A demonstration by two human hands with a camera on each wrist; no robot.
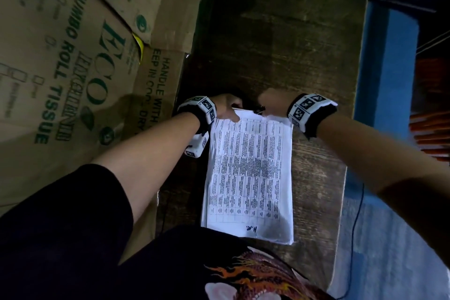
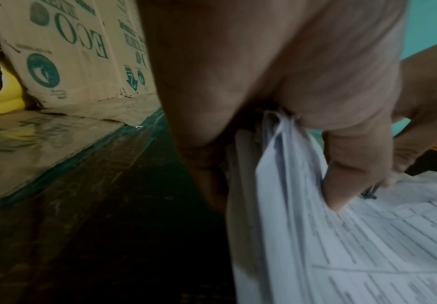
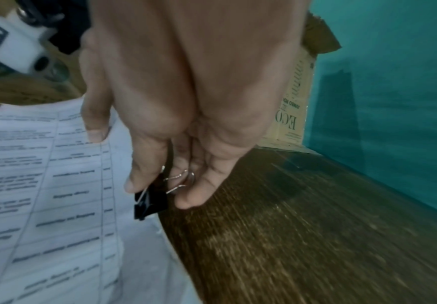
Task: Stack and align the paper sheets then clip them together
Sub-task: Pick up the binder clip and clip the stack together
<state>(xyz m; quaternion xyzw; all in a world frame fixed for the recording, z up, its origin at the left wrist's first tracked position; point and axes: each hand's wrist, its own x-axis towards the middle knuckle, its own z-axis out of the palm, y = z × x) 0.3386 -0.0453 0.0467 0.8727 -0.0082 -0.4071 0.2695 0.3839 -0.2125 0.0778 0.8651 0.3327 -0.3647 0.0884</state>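
Wooden table (image 1: 280,31) lies bare beyond paper stack (image 1: 250,173); left hand (image 1: 227,109) pinches its far edge, right hand (image 1: 272,102) pinches binder clip (image 3: 150,202).

The big cardboard box (image 1: 60,68) at the left reads "ECO" and "JUMBO ROLL TISSUE" in green. The smaller carton (image 1: 158,85) beside it carries "HANDLE WITH", cut off. The top paper sheet (image 1: 250,173) bears handwritten "H.R." near its lower edge; its printed table is too blurred to read
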